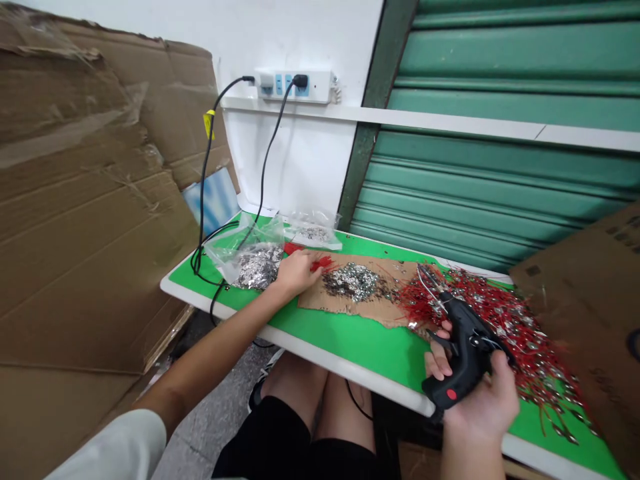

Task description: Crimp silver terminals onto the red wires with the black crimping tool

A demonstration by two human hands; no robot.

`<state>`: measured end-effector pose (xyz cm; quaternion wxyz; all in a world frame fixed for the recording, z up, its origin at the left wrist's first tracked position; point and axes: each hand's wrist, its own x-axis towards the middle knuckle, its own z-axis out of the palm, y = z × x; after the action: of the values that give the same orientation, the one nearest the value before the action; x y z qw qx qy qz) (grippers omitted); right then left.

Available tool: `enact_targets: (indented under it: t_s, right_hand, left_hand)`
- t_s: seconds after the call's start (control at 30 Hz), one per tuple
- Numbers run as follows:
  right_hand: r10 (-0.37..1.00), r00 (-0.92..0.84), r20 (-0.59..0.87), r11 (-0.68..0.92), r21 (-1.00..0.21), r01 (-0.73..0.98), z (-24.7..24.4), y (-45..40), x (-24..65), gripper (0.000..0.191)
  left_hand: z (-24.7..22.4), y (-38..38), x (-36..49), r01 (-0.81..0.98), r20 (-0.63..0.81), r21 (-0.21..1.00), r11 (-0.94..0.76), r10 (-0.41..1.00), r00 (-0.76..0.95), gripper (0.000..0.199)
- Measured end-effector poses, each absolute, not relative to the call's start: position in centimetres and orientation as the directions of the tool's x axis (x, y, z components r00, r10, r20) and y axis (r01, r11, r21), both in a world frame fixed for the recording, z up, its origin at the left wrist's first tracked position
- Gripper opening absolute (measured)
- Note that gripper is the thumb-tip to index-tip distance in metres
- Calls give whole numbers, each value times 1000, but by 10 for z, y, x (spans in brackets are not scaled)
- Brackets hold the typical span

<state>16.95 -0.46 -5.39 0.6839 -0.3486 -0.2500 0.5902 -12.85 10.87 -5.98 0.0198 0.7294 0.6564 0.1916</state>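
My left hand is over a small bunch of red wires at the left end of a cardboard strip. Its fingers are curled down onto the wires, and the fingertips are partly hidden. In my right hand is a black pistol-shaped soldering gun with a red dot on its grip and a thin silvery wire near the tip. The tip points away from me, over red wire ends. Between my hands, a heap of small shiny metal pieces lies on the cardboard.
Red wires with metal ends cover the table's right side. A plastic bag of metal pieces and a smaller bag stand behind my left hand. Black cords run to a wall power strip. Large cardboard borders the left.
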Motion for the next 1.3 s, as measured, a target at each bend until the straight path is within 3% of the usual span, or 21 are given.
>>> enact_targets:
  t_s: [0.27,0.57,0.7,0.9,1.0,1.2,1.3]
  right_hand:
    - [987,147,-62,46,-771,-635,-55,-5,171,50]
    - [977,195,-84,56,-785,-617,-52,-3,165,52]
    - [981,176,-80,51,-768,-639,-52,-5,166,44]
    - [989,132,-73,28,-772,-636,-53,-4,165,44]
    - [987,134,-85,19,-777,-629,-52,-3,164,47]
    - [983,164,-83,31,-805,-593,-50,-5,162,44]
    - [986,148,-78,25,-806,-592,-50,-6,162,41]
  left_hand:
    - [-65,113,-127,907,291,388,-163,955,47,19]
    - [-63,116,-127,911,263,382,-157,963,56,19]
    - [-62,119,-126,915,241,376,-150,969,60,24]
    - [-58,116,-125,909,380,348,-230,921,87,25]
    - [-54,110,-120,895,349,373,-243,931,108,24]
    - [-59,89,-112,708,215,489,-510,857,469,19]
    - [-61,77,-112,674,212,510,-535,837,504,17]
